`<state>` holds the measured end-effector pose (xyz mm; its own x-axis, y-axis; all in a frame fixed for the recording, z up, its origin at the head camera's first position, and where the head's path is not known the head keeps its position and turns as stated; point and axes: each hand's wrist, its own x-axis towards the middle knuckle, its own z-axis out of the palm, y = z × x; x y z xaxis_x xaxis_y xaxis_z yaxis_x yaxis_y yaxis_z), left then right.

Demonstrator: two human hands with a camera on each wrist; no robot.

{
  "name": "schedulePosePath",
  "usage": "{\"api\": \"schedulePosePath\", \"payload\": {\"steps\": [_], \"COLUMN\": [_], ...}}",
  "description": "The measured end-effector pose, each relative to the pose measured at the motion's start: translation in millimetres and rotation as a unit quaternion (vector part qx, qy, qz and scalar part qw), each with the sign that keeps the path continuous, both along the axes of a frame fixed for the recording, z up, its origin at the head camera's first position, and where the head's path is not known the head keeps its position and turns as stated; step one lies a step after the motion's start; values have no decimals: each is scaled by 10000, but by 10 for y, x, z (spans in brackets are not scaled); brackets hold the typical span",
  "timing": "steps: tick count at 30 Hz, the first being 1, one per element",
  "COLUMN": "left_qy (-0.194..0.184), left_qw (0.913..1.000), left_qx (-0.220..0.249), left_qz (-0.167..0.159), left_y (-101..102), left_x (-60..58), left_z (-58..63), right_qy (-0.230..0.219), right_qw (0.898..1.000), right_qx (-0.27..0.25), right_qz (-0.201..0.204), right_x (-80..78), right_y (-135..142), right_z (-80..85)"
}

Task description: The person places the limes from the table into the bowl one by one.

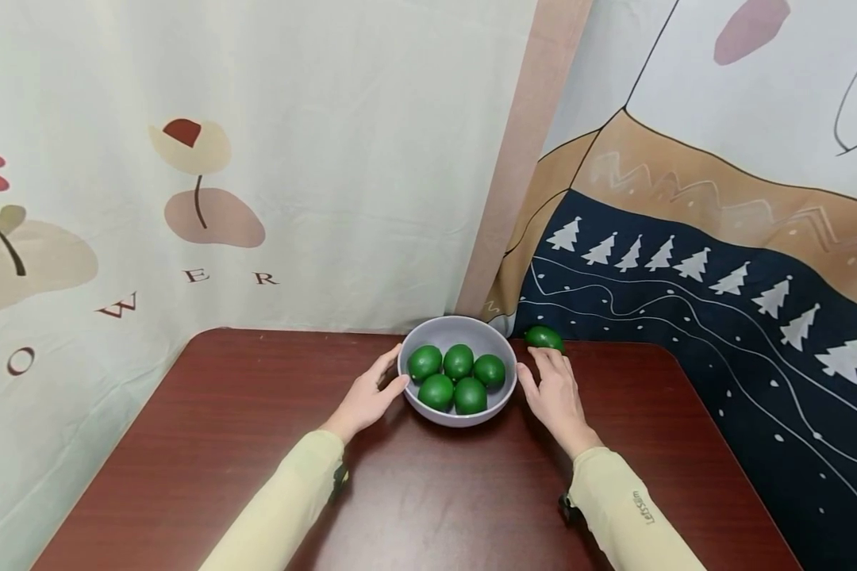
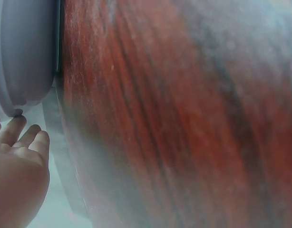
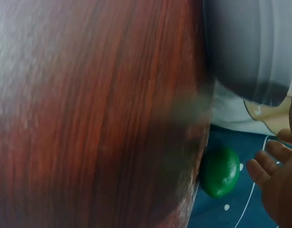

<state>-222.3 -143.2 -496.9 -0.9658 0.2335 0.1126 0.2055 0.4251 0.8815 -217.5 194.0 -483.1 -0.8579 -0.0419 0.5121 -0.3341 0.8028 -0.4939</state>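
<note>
A grey-lavender bowl (image 1: 458, 420) stands upright near the table's back edge, with several green limes (image 1: 459, 362) inside it. At its left side my left hand (image 1: 364, 400) touches the outer wall with fingertips and thumb, fingers loosely extended. In the left wrist view, the fingers (image 2: 13, 130) reach the bowl's rim. On the other side my right hand (image 1: 557, 396) has its thumb beside the bowl; whether it touches is unclear. Just beyond the right fingertips lies a single lime (image 1: 544, 339); in the right wrist view a gap shows between that lime (image 3: 220, 172) and the fingers.
The dark red-brown wooden table (image 1: 428, 492) ends just behind the bowl. A pale printed curtain (image 1: 328, 159) hangs along the back, and a navy curtain with white trees (image 1: 657, 309) hangs at the right. The loose lime lies near the back edge.
</note>
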Motion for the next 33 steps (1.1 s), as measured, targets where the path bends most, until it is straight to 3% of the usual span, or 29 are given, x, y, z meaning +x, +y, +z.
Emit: {"api": "schedulePosePath", "payload": {"steps": [23, 33], "left_qy": [63, 27], "left_qw": [10000, 10000], "left_qx": [56, 16], "left_qz": [7, 21], "left_y": [5, 0], "left_x": [13, 15], "left_z": [15, 16], "right_qy": [-302, -631], "right_qw": [9993, 9976], "right_qx": [142, 243], "right_qz": [-182, -163], "right_x": [-133, -176], "right_y": [220, 266], "right_z": [37, 84]}}
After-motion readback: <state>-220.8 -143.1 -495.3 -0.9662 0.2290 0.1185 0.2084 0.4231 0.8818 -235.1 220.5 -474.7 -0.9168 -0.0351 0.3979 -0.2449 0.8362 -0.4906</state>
